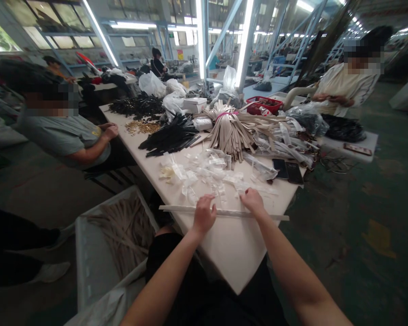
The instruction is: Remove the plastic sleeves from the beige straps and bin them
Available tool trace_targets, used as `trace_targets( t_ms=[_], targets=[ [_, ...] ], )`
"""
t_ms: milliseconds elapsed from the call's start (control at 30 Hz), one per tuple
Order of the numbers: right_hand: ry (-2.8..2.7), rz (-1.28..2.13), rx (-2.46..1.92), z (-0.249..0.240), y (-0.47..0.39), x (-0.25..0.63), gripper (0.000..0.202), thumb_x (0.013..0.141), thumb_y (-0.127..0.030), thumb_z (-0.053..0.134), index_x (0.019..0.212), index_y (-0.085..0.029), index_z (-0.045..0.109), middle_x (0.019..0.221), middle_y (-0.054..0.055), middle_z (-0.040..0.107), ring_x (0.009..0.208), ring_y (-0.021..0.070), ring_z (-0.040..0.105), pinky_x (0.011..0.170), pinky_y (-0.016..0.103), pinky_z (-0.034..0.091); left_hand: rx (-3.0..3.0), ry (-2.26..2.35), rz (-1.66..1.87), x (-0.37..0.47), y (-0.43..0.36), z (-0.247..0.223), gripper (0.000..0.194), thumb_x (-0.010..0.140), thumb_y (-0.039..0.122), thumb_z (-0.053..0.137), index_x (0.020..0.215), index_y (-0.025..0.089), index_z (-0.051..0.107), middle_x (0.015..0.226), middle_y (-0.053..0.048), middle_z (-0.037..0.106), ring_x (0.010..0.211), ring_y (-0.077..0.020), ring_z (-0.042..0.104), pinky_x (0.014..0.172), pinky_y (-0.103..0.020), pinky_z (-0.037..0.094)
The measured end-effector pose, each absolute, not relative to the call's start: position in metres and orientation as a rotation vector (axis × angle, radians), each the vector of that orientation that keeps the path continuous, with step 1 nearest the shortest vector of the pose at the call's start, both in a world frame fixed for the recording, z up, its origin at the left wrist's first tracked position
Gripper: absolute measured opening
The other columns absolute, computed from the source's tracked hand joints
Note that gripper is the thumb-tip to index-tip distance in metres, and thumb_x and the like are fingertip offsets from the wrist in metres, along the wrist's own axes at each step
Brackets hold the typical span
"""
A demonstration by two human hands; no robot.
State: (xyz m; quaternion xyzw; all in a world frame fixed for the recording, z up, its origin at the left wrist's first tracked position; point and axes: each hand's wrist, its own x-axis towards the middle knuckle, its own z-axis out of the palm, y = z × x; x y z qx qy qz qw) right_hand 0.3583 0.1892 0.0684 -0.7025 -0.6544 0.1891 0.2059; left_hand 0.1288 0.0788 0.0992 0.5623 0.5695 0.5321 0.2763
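Note:
A long pale strip point(234, 212) lies crosswise near the table's front corner, its ends reaching past both edges. My left hand point(204, 213) is over the strip left of its middle, fingers curled round it and thumb on the near side. Just beyond the strip, my right hand point(252, 201) is closed, fingertips pinched together beside the clear plastic scraps; whatever is in the pinch is too small to make out. Torn white and clear plastic wrappers point(204, 170) are scattered right in front of both hands.
Behind the wrappers lie a bundle of beige straps point(229, 131), black straps point(172, 136) and gold-coloured small parts point(142, 127). Two dark phones point(288, 171) rest at the right edge. A white crate point(83, 253) of strips stands low left. Co-workers sit left point(68, 136) and right point(343, 88).

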Motion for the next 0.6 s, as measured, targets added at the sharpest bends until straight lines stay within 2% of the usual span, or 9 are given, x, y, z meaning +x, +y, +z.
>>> trace_targets(
  t_ms=[100,167,267,333,400,500,600],
  targets=[
    [-1.769,0.561,-1.911,0.067,0.191,0.338,0.016,0.084,-0.029,0.06,0.085,-0.016,0.067,0.089,0.015,0.071,0.087,0.0239,0.067,0.078,0.03,0.047,1.312,1.352,1.347,0.163,0.088,0.078,0.015,0.078,0.021,0.071,0.093,0.025,0.072,0.097,-0.011,0.067,0.105,-0.0297,0.06,0.105,-0.044,0.04],
    [-1.687,0.67,-1.779,0.066,0.184,0.328,0.017,0.084,-0.031,0.058,0.089,-0.017,0.066,0.083,0.01,0.071,0.079,0.0215,0.067,0.075,0.03,0.048,1.127,1.32,1.338,0.174,0.098,0.066,0.011,0.078,0.027,0.074,0.088,0.023,0.072,0.088,-0.009,0.067,0.087,-0.025,0.064,0.09,-0.038,0.049],
    [-1.522,1.017,-1.521,0.066,0.162,0.315,0.024,0.08,-0.035,0.063,0.096,-0.018,0.064,0.075,0.005,0.071,0.065,0.0189,0.065,0.064,0.029,0.05,0.777,1.183,1.265,0.18,0.117,0.055,0.024,0.082,0.042,0.07,0.083,0.018,0.068,0.077,-0.007,0.067,0.064,-0.0188,0.063,0.064,-0.03,0.051],
    [-1.462,1.256,-1.415,0.067,0.144,0.308,0.024,0.077,-0.035,0.064,0.095,-0.017,0.065,0.069,0.003,0.07,0.056,0.0173,0.063,0.055,0.027,0.049,0.595,1.056,1.174,0.181,0.13,0.053,0.031,0.083,0.046,0.068,0.086,0.015,0.067,0.075,-0.008,0.069,0.058,-0.0181,0.063,0.055,-0.028,0.049],
    [-1.448,1.404,-1.377,0.069,0.127,0.305,0.02,0.075,-0.03,0.063,0.091,-0.017,0.066,0.063,0.001,0.067,0.05,0.0156,0.06,0.051,0.026,0.046,0.512,1.0,1.139,0.179,0.14,0.055,0.03,0.084,0.042,0.068,0.091,0.012,0.066,0.081,-0.012,0.072,0.063,-0.0196,0.067,0.056,-0.029,0.051],
    [-1.501,1.522,-1.372,0.076,0.108,0.313,0.02,0.071,-0.019,0.06,0.089,-0.017,0.068,0.06,-0.001,0.065,0.048,0.0133,0.058,0.049,0.023,0.045,0.486,1.016,1.198,0.17,0.152,0.062,0.025,0.087,0.035,0.064,0.096,0.012,0.065,0.093,-0.017,0.074,0.074,-0.0217,0.07,0.068,-0.033,0.055],
    [-1.604,1.744,-1.298,0.09,0.096,0.329,0.023,0.066,-0.012,0.055,0.084,-0.016,0.069,0.062,-0.001,0.064,0.049,0.0111,0.057,0.049,0.021,0.045,0.501,1.031,1.241,0.158,0.163,0.071,0.024,0.091,0.034,0.059,0.101,0.013,0.064,0.092,-0.016,0.074,0.076,-0.0214,0.071,0.071,-0.034,0.055]
  ],
)
